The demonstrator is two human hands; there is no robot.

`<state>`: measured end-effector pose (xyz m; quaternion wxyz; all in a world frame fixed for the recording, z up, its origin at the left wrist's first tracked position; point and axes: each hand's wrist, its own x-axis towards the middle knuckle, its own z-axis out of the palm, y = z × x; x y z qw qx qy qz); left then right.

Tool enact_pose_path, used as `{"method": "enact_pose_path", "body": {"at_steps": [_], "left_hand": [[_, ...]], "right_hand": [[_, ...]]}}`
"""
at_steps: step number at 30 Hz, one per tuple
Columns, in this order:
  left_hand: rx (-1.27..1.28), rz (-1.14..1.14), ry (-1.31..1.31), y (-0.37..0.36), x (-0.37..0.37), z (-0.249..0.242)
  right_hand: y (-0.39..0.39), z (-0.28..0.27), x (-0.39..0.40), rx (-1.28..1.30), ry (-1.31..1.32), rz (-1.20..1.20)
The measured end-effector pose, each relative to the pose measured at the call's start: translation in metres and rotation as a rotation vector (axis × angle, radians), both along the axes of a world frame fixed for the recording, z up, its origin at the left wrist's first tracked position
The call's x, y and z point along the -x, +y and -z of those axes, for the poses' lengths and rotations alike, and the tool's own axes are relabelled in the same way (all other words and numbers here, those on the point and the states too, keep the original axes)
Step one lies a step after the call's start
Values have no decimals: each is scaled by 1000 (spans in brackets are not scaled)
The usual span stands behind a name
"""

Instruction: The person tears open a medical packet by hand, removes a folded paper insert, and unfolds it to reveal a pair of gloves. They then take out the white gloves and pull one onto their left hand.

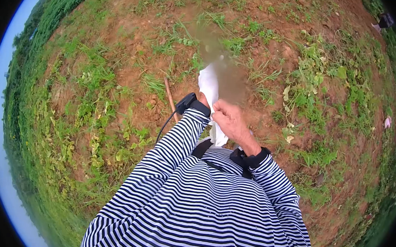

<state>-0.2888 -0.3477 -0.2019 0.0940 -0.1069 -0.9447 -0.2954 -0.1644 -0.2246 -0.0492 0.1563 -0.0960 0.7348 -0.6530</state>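
A white glove [208,81] covers my left hand [203,99], leaving only a bit of bare skin at the wrist in sight. The left fingers are hidden under the white material. My right hand [231,121] is bare and closed, its thumb and fingers pinching the white material beside the left wrist. Below the right fingers hangs another loose white piece [218,136], close to my waist. Both wrists wear black bands with devices; a cable runs from the left device [185,103].
A wooden stick [171,98] lies on the reddish soil left of my hands. Weeds and leafy vines [318,79] grow around. A small pink scrap [387,122] lies at far right, a dark object [385,20] at upper right. A brown blur covers part of the view above my hands.
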Motion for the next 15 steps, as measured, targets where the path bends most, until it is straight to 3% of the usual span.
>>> {"method": "enact_pose_path", "body": {"at_steps": [12, 15], "left_hand": [[96, 113, -21, 16, 16, 8], [155, 128, -7, 16, 15, 7]], "right_hand": [[9, -18, 8, 118, -90, 90], [8, -3, 8, 66, -2, 109]]}}
